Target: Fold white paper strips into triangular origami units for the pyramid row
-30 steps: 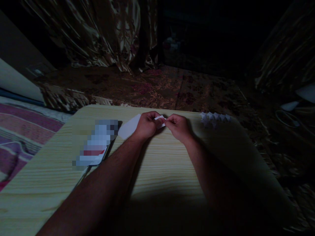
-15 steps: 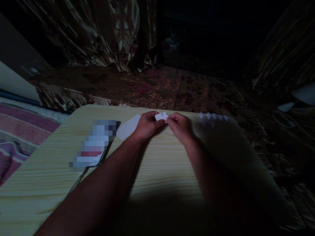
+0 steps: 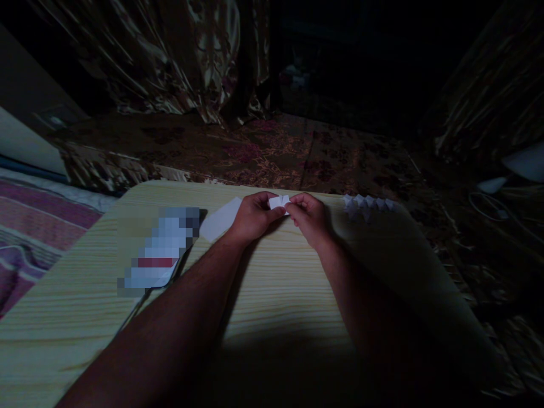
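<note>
A small folded white paper (image 3: 278, 201) is held between my two hands near the far edge of the table. My left hand (image 3: 255, 216) pinches its left side, thumb on top. On its right side, the thumb and fingers of my right hand (image 3: 309, 216) press the paper. Creases show on its upper face, but my fingers cover much of the lower part. Just left of my left hand lies a flat white sheet of paper (image 3: 221, 220). Several small folded paper pieces with pointed tips (image 3: 368, 204) stand in rows to the right of my right hand.
The pale wood-grain table (image 3: 280, 294) carries a phone-like device (image 3: 164, 249), blurred out, with a cable (image 3: 134, 311) running from it. Beyond the table is a patterned cloth-covered ledge (image 3: 272, 147) under curtains (image 3: 204, 56). Striped bedding (image 3: 38, 221) lies at left.
My right thumb and fingers have shifted slightly onto the paper's right side, and its raised right point now looks flatter. My left hand keeps its hold.
</note>
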Demonstrator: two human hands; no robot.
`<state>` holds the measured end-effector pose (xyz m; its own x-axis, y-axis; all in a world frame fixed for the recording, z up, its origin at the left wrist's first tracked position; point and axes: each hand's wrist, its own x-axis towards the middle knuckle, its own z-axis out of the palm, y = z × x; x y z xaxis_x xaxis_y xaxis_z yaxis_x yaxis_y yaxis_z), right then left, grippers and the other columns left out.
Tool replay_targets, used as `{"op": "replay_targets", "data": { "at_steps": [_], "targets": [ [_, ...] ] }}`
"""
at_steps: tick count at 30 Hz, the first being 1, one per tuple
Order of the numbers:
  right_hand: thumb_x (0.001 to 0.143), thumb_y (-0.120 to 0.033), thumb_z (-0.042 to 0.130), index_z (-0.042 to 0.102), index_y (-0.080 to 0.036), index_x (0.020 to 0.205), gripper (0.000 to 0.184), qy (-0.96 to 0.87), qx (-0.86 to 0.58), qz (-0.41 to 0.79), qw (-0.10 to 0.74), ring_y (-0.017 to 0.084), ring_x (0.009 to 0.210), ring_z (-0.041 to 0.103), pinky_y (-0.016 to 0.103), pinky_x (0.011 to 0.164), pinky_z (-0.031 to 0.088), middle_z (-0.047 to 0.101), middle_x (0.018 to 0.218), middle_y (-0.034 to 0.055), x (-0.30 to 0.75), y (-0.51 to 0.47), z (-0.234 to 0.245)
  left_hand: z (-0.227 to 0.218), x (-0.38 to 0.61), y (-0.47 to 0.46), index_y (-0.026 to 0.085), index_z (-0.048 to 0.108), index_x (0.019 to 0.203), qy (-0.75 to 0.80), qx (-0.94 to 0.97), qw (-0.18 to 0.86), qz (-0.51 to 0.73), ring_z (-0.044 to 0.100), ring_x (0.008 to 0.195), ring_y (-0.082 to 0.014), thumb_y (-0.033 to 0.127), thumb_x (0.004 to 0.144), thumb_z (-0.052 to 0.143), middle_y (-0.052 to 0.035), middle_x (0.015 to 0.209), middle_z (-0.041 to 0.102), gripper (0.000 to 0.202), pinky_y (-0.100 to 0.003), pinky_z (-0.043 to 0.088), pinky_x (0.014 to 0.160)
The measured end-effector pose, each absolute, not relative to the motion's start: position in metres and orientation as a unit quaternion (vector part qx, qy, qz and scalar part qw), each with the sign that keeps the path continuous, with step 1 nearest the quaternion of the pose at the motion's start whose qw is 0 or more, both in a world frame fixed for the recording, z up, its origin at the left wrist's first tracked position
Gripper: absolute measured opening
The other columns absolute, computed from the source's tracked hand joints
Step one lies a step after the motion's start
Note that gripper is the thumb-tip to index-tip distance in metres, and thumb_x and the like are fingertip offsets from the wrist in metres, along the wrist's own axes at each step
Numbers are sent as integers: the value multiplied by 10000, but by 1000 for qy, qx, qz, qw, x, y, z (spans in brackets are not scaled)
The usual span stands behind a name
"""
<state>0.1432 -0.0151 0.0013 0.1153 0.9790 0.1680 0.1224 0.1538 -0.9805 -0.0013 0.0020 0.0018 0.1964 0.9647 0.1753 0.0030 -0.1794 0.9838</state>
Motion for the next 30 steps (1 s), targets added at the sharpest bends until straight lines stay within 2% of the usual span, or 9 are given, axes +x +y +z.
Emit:
{"op": "replay_targets", "data": {
  "at_steps": [5,10,18,22,26,30],
  "targets": [
    [681,-314,607,543,-187,716,147,-524,-516,405,543,81,491,449,211,487,354,520,555,-54,143,-13,-1,7,2,-3,145,644,972,399,594,496,492,589,646,-138,270,549,798,-43,776,670,467,-232,445,577],
    [690,-306,603,527,-184,706,145,-503,-511,410,563,67,464,426,200,461,329,521,556,-57,144,-12,-2,7,1,-3,152,584,1044,366,590,535,481,572,599,-108,222,579,773,-6,716,639,506,-208,426,556],
    [695,-260,595,533,-179,692,102,-513,-498,437,546,68,438,427,194,426,301,523,521,-57,144,-12,-3,0,-4,6,178,556,1019,364,531,544,538,582,572,-112,190,607,750,9,710,645,456,-221,439,557],
    [686,-248,604,537,-177,675,98,-526,-505,429,533,69,441,429,194,418,294,519,515,-57,143,-14,-2,0,-4,6,177,563,950,375,523,532,550,561,551,-102,209,618,745,17,685,624,380,-218,434,541],
    [675,-253,625,558,-174,755,131,-518,-499,430,546,70,473,457,192,444,332,568,585,-47,141,-15,1,0,-3,5,161,597,865,389,540,505,549,552,568,-100,240,637,731,8,682,613,276,-220,436,552],
    [685,-274,631,555,-176,809,176,-501,-483,427,578,76,525,501,195,494,391,604,657,-32,142,-14,1,-1,-2,5,150,640,850,397,543,507,539,549,576,-105,260,638,729,-1,689,617,255,-224,431,543]
  ]
}}
